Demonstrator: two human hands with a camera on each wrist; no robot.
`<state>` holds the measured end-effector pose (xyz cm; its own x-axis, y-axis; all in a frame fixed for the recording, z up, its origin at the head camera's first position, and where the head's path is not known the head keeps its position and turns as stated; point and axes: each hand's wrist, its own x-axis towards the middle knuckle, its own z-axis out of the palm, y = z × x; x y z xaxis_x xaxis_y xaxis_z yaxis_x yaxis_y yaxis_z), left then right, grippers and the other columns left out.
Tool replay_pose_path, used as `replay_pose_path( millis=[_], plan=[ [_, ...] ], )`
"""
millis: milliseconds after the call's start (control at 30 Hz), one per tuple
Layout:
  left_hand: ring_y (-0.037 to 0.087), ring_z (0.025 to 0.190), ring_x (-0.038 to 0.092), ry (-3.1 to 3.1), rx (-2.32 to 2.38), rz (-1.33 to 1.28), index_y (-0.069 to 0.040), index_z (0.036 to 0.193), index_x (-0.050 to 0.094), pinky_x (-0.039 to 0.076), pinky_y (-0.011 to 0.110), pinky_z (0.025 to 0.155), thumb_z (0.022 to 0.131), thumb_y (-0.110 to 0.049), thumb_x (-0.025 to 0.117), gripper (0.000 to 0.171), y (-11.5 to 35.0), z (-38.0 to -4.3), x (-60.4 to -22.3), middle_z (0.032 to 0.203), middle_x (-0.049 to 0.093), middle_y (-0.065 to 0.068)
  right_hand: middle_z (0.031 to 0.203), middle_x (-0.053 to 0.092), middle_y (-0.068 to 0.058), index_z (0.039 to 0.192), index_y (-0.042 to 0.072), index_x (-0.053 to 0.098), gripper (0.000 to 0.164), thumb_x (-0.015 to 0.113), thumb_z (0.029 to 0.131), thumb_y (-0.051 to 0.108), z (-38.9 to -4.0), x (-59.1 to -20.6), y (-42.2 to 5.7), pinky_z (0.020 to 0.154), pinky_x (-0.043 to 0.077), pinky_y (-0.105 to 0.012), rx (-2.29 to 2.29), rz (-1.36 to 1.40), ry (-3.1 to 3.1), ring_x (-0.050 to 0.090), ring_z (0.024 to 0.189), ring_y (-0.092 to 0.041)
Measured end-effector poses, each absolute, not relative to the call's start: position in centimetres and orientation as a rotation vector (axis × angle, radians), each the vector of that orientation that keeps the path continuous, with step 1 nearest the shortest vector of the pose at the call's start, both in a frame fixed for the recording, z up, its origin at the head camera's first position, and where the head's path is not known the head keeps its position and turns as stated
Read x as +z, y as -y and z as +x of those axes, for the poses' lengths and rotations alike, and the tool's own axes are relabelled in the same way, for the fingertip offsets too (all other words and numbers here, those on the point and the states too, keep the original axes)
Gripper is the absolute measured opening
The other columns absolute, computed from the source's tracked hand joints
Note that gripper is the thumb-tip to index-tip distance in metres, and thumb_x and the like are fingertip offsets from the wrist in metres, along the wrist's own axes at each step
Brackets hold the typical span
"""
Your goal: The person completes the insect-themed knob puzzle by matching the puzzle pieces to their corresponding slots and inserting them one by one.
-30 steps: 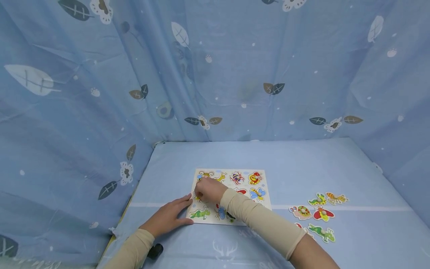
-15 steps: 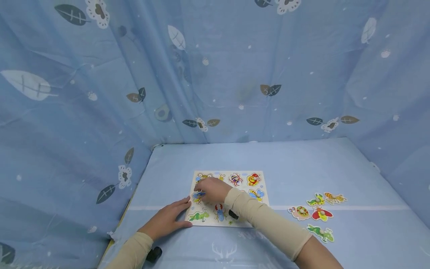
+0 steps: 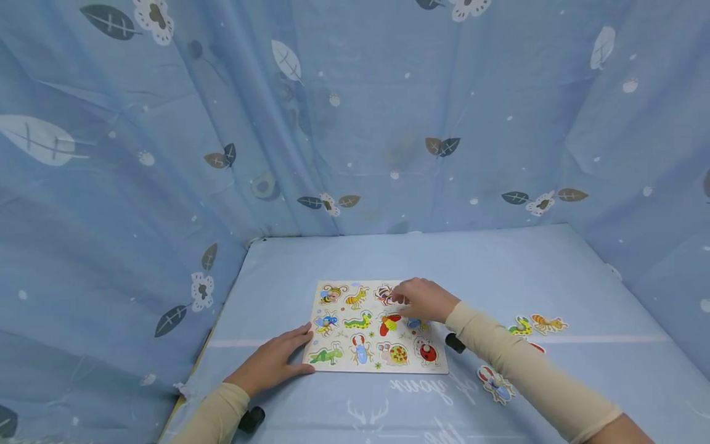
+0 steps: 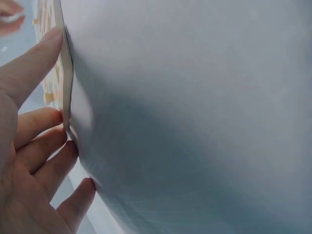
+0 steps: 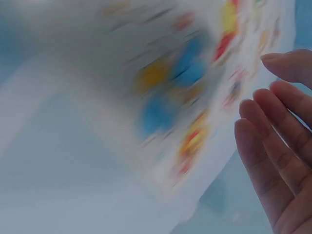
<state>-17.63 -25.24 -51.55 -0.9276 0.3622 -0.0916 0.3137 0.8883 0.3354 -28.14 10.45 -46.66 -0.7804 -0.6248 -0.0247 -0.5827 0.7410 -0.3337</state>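
Note:
A white wooden peg puzzle board [image 3: 368, 371] printed with colourful insects lies on the table. My left hand [image 3: 277, 361] rests at its left edge, fingers fairly straight; the left wrist view shows the thumb [image 4: 51, 41] on the edge and the fingertips beside it. Over the board's back right part hovers my right hand [image 3: 427, 299], thumb apart from the fingers and nothing between them, also plain in the right wrist view. A blue mosquito-like puzzle piece [image 3: 326, 322] sits at the middle left of the board. The right hand covers the top right pictures in the head view.
Loose puzzle pieces lie right of the board: a stag beetle [image 3: 496, 384], a green caterpillar [image 3: 521, 325] and an orange striped insect [image 3: 548, 323]. Others are hidden under the right forearm. A blue patterned curtain [image 3: 377, 123] hangs behind the table.
My right hand has let go of the blue mosquito-like piece at the board's left and swung right across the board. The left hand stays at the left edge.

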Motion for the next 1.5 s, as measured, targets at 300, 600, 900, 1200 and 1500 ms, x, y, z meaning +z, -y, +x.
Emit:
replay_pose_path(
  millis=[300, 600, 900, 1200, 1500],
  plan=[
    [0.021, 0.142, 0.04, -2.914, 0.469, 0.497, -0.017, 0.144, 0.05, 0.041, 0.045, 0.114, 0.077, -0.066, 0.068, 0.084, 25.1, -17.6, -51.4, 0.156, 0.037, -0.006, 0.091, 0.069, 0.006, 0.1, 0.016, 0.072, 0.019, 0.077, 0.082, 0.016, -25.1, -46.6, -19.1, 0.074, 0.054, -0.03, -0.424, -0.771, -2.83, 0.061, 0.083, -0.012],
    [0.022, 0.142, 0.04, -2.905, 0.48, 0.503, -0.017, 0.143, 0.05, 0.041, 0.046, 0.113, 0.077, -0.064, 0.069, 0.084, 25.1, -17.8, -51.5, 0.157, 0.036, -0.005, 0.079, 0.06, 0.013, 0.086, 0.023, 0.069, 0.015, 0.081, 0.078, 0.02, -21.1, -47.5, -24.9, 0.063, 0.048, -0.025, -0.402, -0.707, -2.846, 0.052, 0.072, -0.006],
    [0.021, 0.142, 0.039, -2.904, 0.47, 0.498, -0.018, 0.144, 0.049, 0.041, 0.047, 0.113, 0.076, -0.067, 0.067, 0.086, 25.1, -17.9, -51.7, 0.157, 0.035, -0.006, 0.078, 0.062, 0.015, 0.081, 0.024, 0.072, 0.016, 0.079, 0.079, 0.01, -20.6, -48.9, -26.8, 0.056, 0.048, -0.019, -0.477, -0.834, -2.852, 0.05, 0.067, 0.004],
    [0.02, 0.142, 0.04, -2.912, 0.461, 0.511, -0.018, 0.143, 0.05, 0.042, 0.045, 0.113, 0.076, -0.067, 0.067, 0.085, 25.1, -17.9, -51.8, 0.157, 0.036, -0.006, 0.079, 0.066, 0.015, 0.082, 0.022, 0.076, 0.018, 0.077, 0.078, 0.005, -20.8, -48.9, -26.8, 0.057, 0.05, -0.017, -0.502, -0.865, -2.84, 0.052, 0.068, 0.005],
    [0.021, 0.141, 0.042, -2.913, 0.479, 0.516, -0.017, 0.143, 0.051, 0.042, 0.045, 0.113, 0.076, -0.066, 0.069, 0.085, 25.0, -17.8, -51.7, 0.156, 0.038, -0.006, 0.082, 0.071, 0.01, 0.085, 0.017, 0.078, 0.011, 0.077, 0.081, 0.007, -21.6, -48.0, -22.8, 0.059, 0.054, -0.015, -0.59, -0.992, -2.809, 0.058, 0.07, 0.004]
  ],
)
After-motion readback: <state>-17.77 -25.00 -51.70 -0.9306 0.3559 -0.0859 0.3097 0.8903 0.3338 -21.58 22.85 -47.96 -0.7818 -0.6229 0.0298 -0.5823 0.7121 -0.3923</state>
